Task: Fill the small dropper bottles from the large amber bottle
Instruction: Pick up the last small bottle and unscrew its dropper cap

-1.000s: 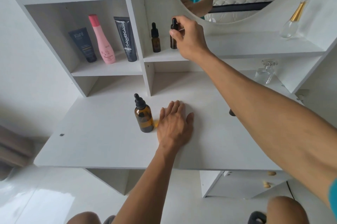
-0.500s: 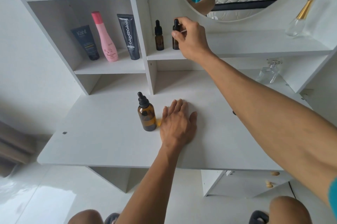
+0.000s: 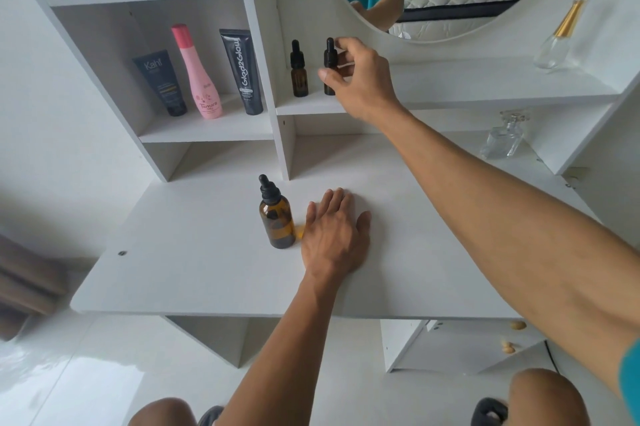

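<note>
Glass, light and slippery (breakable, judging by looks), is best taken at the body: the right hand (image 3: 360,79) is curled about the small dropper bottle (image 3: 329,67) on the shelf (image 3: 467,98), firm contact unconfirmed, while the left hand (image 3: 334,238) is laid flat on the bench (image 3: 194,252).

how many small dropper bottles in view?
2, both on the shelf under the mirror: left small bottle standing free, right small bottle inside the right hand's fingers. None seems hidden.

Count: two small dropper bottles (image 3: 299,73) (image 3: 329,61) on shelf; one large amber bottle (image 3: 276,217) on table (image 3: 194,252); two dark tubes (image 3: 161,82) (image 3: 242,70); one pink bottle (image 3: 199,75); two clear glass bottles (image 3: 557,41) (image 3: 504,138).
</note>
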Demonstrator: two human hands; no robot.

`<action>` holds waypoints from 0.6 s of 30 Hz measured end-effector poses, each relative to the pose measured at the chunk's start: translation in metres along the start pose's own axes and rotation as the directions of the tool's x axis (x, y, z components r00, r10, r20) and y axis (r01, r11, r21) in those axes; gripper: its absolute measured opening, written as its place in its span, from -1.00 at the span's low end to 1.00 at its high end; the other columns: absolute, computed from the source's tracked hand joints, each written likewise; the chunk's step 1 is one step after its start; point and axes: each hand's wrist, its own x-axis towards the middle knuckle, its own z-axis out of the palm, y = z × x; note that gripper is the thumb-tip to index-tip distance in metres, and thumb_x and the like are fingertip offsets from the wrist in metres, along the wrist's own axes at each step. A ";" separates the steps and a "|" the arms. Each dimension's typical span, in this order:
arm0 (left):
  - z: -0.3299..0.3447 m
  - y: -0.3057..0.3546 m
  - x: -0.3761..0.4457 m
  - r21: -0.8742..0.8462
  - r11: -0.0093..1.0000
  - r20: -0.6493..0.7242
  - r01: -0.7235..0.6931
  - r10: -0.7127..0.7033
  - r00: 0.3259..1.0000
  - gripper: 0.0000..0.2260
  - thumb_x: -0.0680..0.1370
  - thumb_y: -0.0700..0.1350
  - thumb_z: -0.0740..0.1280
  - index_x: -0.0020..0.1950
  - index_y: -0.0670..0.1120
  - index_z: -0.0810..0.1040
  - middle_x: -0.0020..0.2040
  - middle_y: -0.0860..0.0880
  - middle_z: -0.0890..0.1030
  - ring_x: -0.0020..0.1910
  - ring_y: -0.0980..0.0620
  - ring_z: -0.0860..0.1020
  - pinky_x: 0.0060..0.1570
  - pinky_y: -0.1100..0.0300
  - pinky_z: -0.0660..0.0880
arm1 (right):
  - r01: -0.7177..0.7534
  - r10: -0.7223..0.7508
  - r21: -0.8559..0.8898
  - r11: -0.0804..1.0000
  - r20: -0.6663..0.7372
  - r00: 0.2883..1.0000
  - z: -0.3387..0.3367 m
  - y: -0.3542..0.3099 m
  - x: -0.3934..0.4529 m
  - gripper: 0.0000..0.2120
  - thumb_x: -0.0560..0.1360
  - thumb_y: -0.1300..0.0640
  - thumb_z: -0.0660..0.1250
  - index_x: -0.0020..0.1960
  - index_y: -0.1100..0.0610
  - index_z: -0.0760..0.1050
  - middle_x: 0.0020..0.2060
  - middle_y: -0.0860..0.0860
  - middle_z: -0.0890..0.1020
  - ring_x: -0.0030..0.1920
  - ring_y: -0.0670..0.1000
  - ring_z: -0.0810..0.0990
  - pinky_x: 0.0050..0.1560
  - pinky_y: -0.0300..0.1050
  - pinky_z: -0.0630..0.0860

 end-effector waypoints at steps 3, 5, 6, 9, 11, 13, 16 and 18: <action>-0.001 0.000 0.000 -0.003 1.000 -0.006 -0.011 0.011 1.000 -0.51 0.66 0.14 0.05 0.52 -0.07 0.30 0.56 0.01 0.28 0.57 0.01 0.13 0.55 -0.04 0.02 | -0.037 0.038 0.021 0.999 -0.038 0.999 -0.008 -0.001 -0.008 -0.49 0.51 0.03 0.43 0.40 0.15 0.40 0.14 0.05 0.61 0.01 -0.04 0.62 0.05 -0.25 0.54; 0.000 -0.001 0.000 -0.007 1.000 0.003 -0.012 0.012 1.000 -0.50 0.66 0.15 0.05 0.52 -0.07 0.30 0.56 0.02 0.28 0.57 0.01 0.13 0.55 -0.05 0.03 | -0.030 0.034 0.034 0.999 -0.104 0.994 -0.017 -0.002 -0.018 -0.52 0.52 0.06 0.43 0.38 0.15 0.42 0.12 0.06 0.61 -0.02 -0.07 0.61 0.02 -0.30 0.52; 0.000 -0.002 -0.001 -0.011 1.000 0.007 -0.012 0.012 1.000 -0.50 0.66 0.14 0.05 0.52 -0.07 0.30 0.56 0.01 0.29 0.57 0.01 0.13 0.55 -0.05 0.04 | -0.020 0.026 0.042 0.999 -0.143 0.989 -0.023 -0.003 -0.024 -0.55 0.52 0.08 0.43 0.36 0.16 0.45 0.09 0.06 0.62 -0.05 -0.08 0.61 0.00 -0.31 0.52; 0.001 -0.003 -0.002 -0.019 1.000 -0.015 -0.025 0.024 1.000 -0.56 0.65 0.12 0.08 0.43 -0.07 0.40 0.49 0.01 0.38 0.52 0.01 0.23 0.53 -0.03 0.10 | 0.008 0.003 0.049 0.999 -0.231 0.973 -0.041 -0.003 -0.048 -0.65 0.50 0.15 0.42 0.26 0.17 0.53 -0.03 0.06 0.65 -0.13 -0.05 0.61 -0.02 -0.27 0.53; 0.001 -0.006 -0.003 -0.017 0.999 -0.036 -0.028 0.027 0.999 -0.61 0.63 0.11 0.10 0.34 -0.06 0.46 0.41 0.03 0.45 0.46 0.00 0.30 0.50 -0.02 0.15 | 0.000 0.006 0.028 1.000 -0.223 0.975 -0.054 0.002 -0.066 -0.70 0.48 0.18 0.42 0.20 0.18 0.57 -0.08 0.07 0.66 -0.19 -0.03 0.61 -0.03 -0.22 0.55; 0.001 -0.007 -0.004 -0.020 0.999 -0.040 -0.027 0.027 0.999 -0.65 0.62 0.10 0.10 0.24 -0.07 0.49 0.32 0.02 0.50 0.39 -0.02 0.37 0.45 -0.03 0.24 | -0.022 0.019 -0.018 1.000 -0.184 0.983 -0.067 0.011 -0.087 -0.75 0.47 0.21 0.42 0.14 0.19 0.59 -0.11 0.09 0.66 -0.22 -0.02 0.60 -0.03 -0.15 0.57; 0.001 -0.007 -0.007 -0.019 0.999 -0.044 -0.038 0.037 0.998 -0.64 0.59 0.10 0.08 0.18 -0.09 0.51 0.25 -0.03 0.56 0.33 -0.07 0.43 0.37 -0.05 0.32 | -0.092 0.078 -0.098 0.991 -0.137 0.987 -0.083 0.032 -0.118 -0.77 0.46 0.26 0.43 0.11 0.21 0.60 -0.05 0.12 0.67 -0.17 -0.01 0.62 0.04 -0.10 0.57; 0.000 -0.005 -0.009 -0.028 0.998 -0.062 -0.048 0.047 0.997 -0.64 0.58 0.08 0.09 0.15 -0.10 0.53 0.22 -0.05 0.58 0.30 -0.10 0.45 0.35 -0.05 0.34 | -0.169 0.150 -0.167 0.971 -0.122 0.981 -0.092 0.046 -0.137 -0.74 0.48 0.26 0.42 0.17 0.20 0.58 0.05 0.13 0.65 0.00 0.05 0.63 0.14 -0.13 0.52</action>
